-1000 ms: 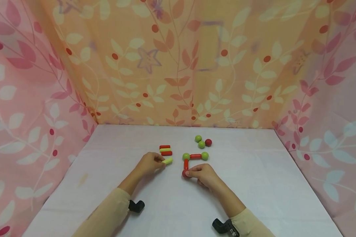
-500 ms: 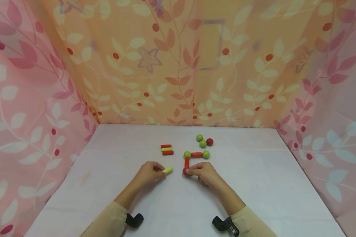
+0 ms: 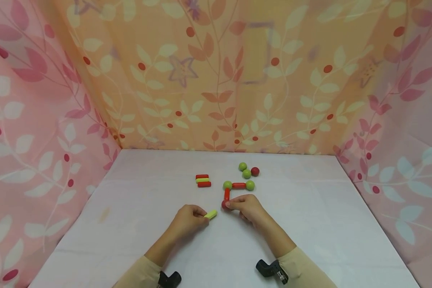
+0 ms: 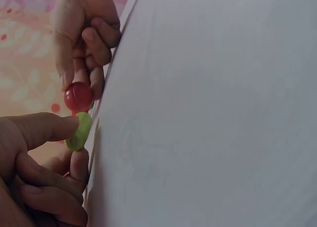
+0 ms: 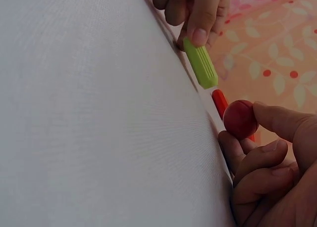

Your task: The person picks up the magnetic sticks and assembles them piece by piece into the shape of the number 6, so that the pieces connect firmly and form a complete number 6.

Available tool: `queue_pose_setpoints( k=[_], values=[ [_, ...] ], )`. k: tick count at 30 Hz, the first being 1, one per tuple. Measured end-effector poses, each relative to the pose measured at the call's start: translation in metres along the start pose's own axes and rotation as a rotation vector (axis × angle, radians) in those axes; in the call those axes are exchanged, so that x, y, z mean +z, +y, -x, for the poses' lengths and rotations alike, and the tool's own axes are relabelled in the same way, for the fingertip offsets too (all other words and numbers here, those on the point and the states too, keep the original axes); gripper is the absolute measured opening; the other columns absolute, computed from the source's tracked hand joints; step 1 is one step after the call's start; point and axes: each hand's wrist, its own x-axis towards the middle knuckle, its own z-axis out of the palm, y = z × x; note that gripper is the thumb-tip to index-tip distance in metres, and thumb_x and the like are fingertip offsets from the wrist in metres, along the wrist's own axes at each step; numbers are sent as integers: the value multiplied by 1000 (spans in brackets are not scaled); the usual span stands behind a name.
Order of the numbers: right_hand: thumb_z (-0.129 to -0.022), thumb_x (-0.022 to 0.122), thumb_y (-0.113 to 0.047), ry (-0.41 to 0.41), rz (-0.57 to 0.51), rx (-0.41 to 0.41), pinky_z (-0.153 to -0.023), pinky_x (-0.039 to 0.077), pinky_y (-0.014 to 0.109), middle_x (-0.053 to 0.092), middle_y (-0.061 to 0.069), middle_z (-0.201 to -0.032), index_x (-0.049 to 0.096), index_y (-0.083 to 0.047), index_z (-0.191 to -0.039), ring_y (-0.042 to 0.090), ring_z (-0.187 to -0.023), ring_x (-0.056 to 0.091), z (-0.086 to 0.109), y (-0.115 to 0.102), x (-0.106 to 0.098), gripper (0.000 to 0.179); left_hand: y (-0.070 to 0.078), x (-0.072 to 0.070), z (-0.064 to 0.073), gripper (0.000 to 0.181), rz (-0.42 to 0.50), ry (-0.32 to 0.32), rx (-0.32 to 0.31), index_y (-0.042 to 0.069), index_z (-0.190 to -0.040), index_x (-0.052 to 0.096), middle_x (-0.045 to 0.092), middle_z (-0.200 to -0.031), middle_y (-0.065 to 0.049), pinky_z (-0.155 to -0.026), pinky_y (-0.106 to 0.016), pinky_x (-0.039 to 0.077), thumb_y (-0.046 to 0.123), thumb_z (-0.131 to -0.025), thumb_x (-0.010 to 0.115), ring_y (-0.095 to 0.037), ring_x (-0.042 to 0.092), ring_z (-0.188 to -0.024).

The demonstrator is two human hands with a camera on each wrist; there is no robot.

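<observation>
My left hand (image 3: 190, 220) pinches a yellow-green stick (image 3: 211, 215) between thumb and fingers; its free end points toward the red ball. The stick's ridged side (image 5: 202, 64) shows in the right wrist view. With thumb and fingers my right hand (image 3: 250, 209) holds a red ball (image 5: 240, 119) at the near end of a joined L-shaped piece. From that ball a red stick (image 3: 227, 194) runs back to a green corner ball (image 3: 227, 185). A second red stick (image 3: 239, 186) leads right from the corner to another green ball (image 3: 250, 185). A short gap separates the held stick from the red ball.
Left of the L-shaped piece lie two red sticks (image 3: 204, 184) with a yellow-green stick (image 3: 202, 180) between them. Behind it sit two loose green balls (image 3: 246, 174) and a red ball (image 3: 255, 171). Patterned cloth (image 3: 216, 80) walls the white table (image 3: 129, 192) at back and sides.
My left hand has come toward me and to the right with the yellow-green stick, nearing the red ball. My right hand keeps its hold on that ball, almost in place.
</observation>
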Motion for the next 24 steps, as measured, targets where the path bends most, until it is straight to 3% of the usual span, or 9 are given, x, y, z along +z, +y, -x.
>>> queue_pose_setpoints(
  k=[9,24],
  values=[
    [-70,75,-44,-10,-14,-19,-35,24,24,68,5,-86,72,-20,-88,11,-37,32,-1,-1,1,31,6,13,7,18,55,16,4,17,-81,68,62,-80,2,-63,-29,46,31,-73,75,-15,55,-75],
    [-70,74,-45,-8,-26,-40,-34,24,23,68,2,-86,73,-19,-87,9,-36,32,-1,1,0,30,27,33,11,22,155,59,-6,9,-81,67,63,-75,-1,-55,-28,45,29,-75,74,-15,54,-67]
  ],
)
